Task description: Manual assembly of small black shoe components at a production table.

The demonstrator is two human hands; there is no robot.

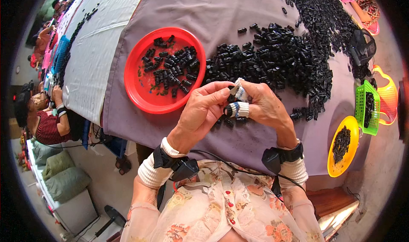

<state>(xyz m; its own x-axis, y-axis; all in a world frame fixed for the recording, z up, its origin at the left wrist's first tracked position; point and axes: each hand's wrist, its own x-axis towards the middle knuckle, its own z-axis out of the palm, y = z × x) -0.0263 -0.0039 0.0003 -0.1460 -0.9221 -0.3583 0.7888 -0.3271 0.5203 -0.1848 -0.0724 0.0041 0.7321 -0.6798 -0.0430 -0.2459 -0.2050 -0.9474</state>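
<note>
In front of my chest, above the near edge of the cloth-covered table, my two hands meet. My left hand (pixel 199 108) is closed, thumb and forefinger pinched round a small black plastic part (pixel 232 87) that is mostly hidden. Closed against it from the other side is my right hand (pixel 267 107), with knitted white and blue covers on its thumb and a finger. What the right fingers grip is hidden by these covers. Left of my hands stands a red round basin (pixel 135 98) with several black parts inside. Just beyond them spreads a big pile of black plastic parts (pixel 281 56).
A yellow basin (pixel 331 167) with black bits, a green basket (pixel 361 103) and an orange basket (pixel 388 98) stand at the right. Another person (pixel 53 125) sits at the left by a white-covered table (pixel 96 59). A black cable (pixel 226 160) runs between my wrists.
</note>
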